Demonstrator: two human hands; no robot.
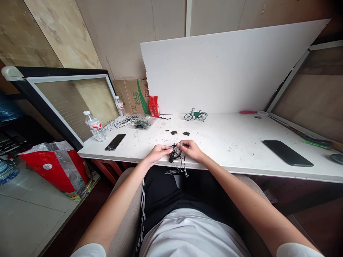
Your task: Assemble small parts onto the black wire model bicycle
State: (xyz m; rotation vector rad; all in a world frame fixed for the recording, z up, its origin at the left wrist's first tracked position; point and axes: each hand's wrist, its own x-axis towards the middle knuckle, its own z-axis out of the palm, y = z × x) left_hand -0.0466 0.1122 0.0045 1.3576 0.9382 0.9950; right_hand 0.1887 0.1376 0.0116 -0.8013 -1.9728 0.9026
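Note:
A black model bicycle (pixel 175 153) is held over the front edge of the table, one spoked wheel uppermost and its handlebar end hanging down toward my lap. My left hand (pixel 160 152) is closed in a pinch on the bicycle, at the left side of that wheel. On the other side, my right hand (pixel 190 149) has its fingers pinched together at the top of the wheel, around a thin pale rod-like piece (pixel 182 144) too small to name exactly. Just beyond my hands lie two small black parts, one on the left (pixel 174 132) and one on the right (pixel 186 133).
A green model bicycle (pixel 195 115) stands at the back. To the left are a phone (pixel 115 142), a water bottle (pixel 95 125), a bag of small parts (pixel 142 124) and black part frames (pixel 122 122). Another dark phone (pixel 288 152) lies right. A white board (pixel 227 71) leans behind.

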